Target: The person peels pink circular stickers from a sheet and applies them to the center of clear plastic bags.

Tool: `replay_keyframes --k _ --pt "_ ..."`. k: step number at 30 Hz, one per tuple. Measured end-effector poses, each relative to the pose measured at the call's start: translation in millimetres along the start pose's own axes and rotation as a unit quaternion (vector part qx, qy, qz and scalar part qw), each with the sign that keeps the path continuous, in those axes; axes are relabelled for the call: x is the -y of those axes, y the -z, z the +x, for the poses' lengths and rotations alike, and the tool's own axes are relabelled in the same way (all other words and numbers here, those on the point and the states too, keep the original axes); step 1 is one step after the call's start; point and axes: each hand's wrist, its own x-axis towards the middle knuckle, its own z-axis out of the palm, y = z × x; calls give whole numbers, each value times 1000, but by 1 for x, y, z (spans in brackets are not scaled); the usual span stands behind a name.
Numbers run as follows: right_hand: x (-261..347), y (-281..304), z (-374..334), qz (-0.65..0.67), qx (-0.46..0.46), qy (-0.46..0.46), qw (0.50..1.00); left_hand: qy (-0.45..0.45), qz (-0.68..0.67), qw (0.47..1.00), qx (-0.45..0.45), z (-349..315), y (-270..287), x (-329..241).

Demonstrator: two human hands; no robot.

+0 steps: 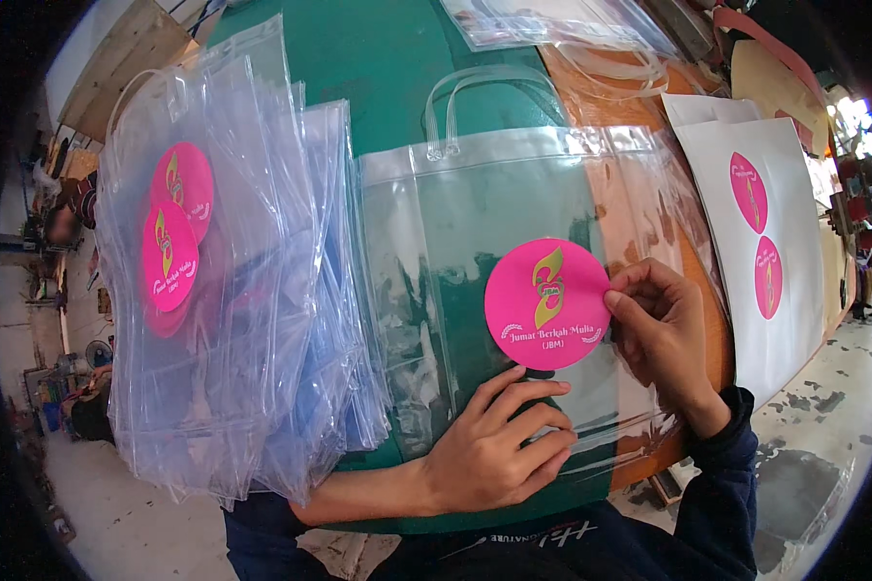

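A clear plastic bag (407, 290) with a looped handle lies flat before me. Over its middle is a round pink sticker (513, 300) with a green and yellow leaf-like emblem. My right hand (654, 324) pinches the sticker's right edge between thumb and fingertips. Just below the sticker, my left hand (504, 445) rests on the bag with its fingers spread, the index fingertip close to the lower rim. Whether the sticker's far side touches the plastic, I cannot tell.
A thick pile of clear bags (233, 368) with pink stickers stands at the left. White sticker sheets (775, 261) lie at the right. More clear bags (562, 21) are at the far edge. Beneath are a green work surface (378, 58) and an orange-brown one (712, 339).
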Motion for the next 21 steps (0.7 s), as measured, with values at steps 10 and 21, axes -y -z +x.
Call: replay_keyframes --k 10,21 --pt "-1 0 1 -23 -3 7 1000 -1 3 1000 3 0 0 1" --pt "0 -1 1 -20 -5 0 1000 -2 5 1000 11 0 0 1"
